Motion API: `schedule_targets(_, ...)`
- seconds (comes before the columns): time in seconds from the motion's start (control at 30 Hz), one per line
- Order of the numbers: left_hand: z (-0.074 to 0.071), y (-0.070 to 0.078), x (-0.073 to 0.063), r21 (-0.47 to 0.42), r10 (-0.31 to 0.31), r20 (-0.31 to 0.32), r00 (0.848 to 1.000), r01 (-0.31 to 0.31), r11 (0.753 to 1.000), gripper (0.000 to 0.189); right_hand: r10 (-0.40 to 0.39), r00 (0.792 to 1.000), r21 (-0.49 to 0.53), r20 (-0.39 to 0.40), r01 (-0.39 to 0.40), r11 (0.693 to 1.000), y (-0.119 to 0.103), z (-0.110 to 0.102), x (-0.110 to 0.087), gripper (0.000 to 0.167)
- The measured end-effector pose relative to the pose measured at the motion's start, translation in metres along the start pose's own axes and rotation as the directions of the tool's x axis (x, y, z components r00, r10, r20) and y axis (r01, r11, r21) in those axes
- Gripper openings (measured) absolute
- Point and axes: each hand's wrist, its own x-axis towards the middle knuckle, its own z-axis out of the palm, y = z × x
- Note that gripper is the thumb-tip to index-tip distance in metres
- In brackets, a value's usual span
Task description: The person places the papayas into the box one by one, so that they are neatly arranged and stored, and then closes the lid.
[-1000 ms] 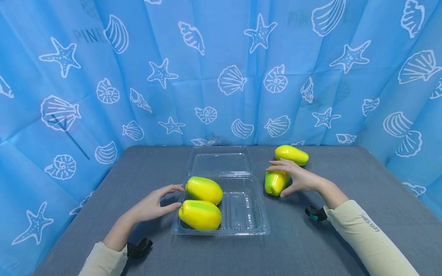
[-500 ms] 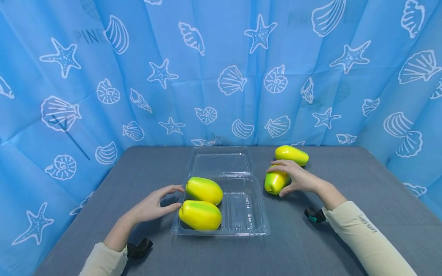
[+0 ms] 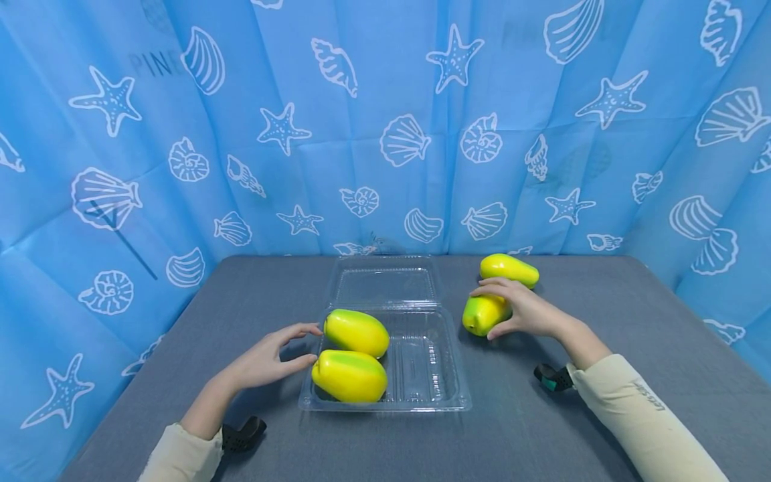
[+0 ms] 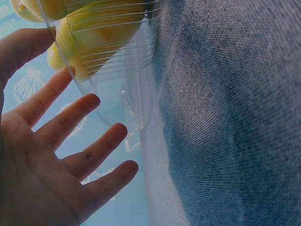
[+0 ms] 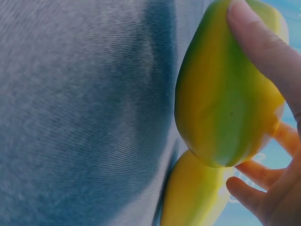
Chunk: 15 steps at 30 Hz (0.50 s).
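The curtain [image 3: 385,174] reads "PINE" [image 3: 154,65] — sleeve lettering [image 3: 649,393] blurred.

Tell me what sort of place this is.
Probably a staged recording spot: a blue shell-print curtain hangs behind and beside a grey table, with black wrist devices in view.

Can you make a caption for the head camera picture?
Two yellow-green fruits in a clear box by the left hand; the right hand holds a third fruit, a fourth fruit behind.
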Motion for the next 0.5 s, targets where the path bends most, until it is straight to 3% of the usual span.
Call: schedule_targets(0.5,0.0,0.0,0.0,-0.008,0.0,0.005,1.0,0.0,1.0,0.043,-0.041,0.997,0.057,-0.062,0.044,0.997,-0.015,-0.011,-0.001,0.07)
